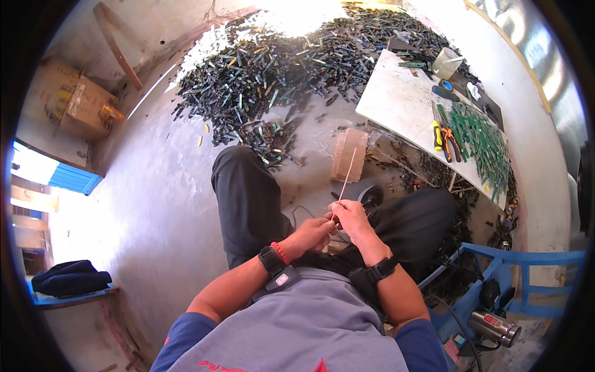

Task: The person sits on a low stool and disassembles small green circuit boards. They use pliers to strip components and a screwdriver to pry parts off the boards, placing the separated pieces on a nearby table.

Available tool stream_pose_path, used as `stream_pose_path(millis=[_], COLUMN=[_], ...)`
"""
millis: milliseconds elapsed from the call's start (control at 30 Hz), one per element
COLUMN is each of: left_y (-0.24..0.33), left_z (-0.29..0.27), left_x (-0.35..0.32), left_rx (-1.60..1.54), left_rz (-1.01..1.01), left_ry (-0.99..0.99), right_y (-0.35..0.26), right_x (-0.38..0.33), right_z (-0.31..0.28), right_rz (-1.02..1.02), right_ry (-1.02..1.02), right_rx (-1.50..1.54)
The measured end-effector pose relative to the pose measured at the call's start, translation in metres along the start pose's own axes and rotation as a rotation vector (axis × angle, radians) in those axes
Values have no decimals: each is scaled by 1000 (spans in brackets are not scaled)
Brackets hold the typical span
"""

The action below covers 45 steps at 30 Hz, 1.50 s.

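My two hands meet low over my lap, between my bent knees. A thin, straight pinkish rod (350, 166) sticks up and away from them. The fingers of my right hand (352, 218) are closed round its lower part. My left hand (314, 235) is closed too, its fingertips pressed against the right hand at the rod's lower end. A small dark thing shows between the fingertips, too little of it to name. Beyond the hands a flat brown board (349, 156) lies on the floor, and the rod's tip overlaps it in view.
A big heap of dark strips (266, 74) covers the far floor. On the white table (396, 93) at right lie green strips (477, 139), orange-handled pliers (450, 146), a yellow-black screwdriver (437, 136) and a plastic cup (446, 63). A blue chair (527, 273) and steel flask (494, 328) stand near right.
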<state>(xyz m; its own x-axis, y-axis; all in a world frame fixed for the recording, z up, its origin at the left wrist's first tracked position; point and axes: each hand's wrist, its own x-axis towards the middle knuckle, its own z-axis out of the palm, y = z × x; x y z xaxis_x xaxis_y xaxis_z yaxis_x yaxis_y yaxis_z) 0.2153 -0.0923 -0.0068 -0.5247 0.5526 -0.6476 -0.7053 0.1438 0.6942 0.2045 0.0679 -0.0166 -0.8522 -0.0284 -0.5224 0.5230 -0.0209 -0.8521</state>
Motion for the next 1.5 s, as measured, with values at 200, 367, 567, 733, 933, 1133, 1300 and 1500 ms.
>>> stream_pose_path(millis=[200, 367, 567, 733, 933, 1133, 1300, 1500], left_y=[9, 20, 20, 25, 12, 24, 24, -9], left_z=[-4, -12, -39, -55, -68, -93, -144, -184], left_x=[9, 35, 96, 131, 165, 194, 223, 248], left_rx=[31, 97, 95, 2, -65, -300, -440, -489], left_rz=[-31, -14, 43, -40, 61, 81, 78, -7], left_ry=[73, 137, 309, 339, 319, 509, 709, 837], right_y=[-8, -20, -12, -1, 13, 31, 67, 83], right_x=[35, 60, 94, 97, 114, 156, 186, 219], right_z=[-17, -26, -39, -30, -31, -62, -103, -89], right_rz=[77, 166, 96, 84, 30, -50, 137, 246], right_ry=[-57, -59, -148, -182, -230, 210, 489, 459], right_rx=[-80, -97, -460, -875, -921, -770, -764, -790])
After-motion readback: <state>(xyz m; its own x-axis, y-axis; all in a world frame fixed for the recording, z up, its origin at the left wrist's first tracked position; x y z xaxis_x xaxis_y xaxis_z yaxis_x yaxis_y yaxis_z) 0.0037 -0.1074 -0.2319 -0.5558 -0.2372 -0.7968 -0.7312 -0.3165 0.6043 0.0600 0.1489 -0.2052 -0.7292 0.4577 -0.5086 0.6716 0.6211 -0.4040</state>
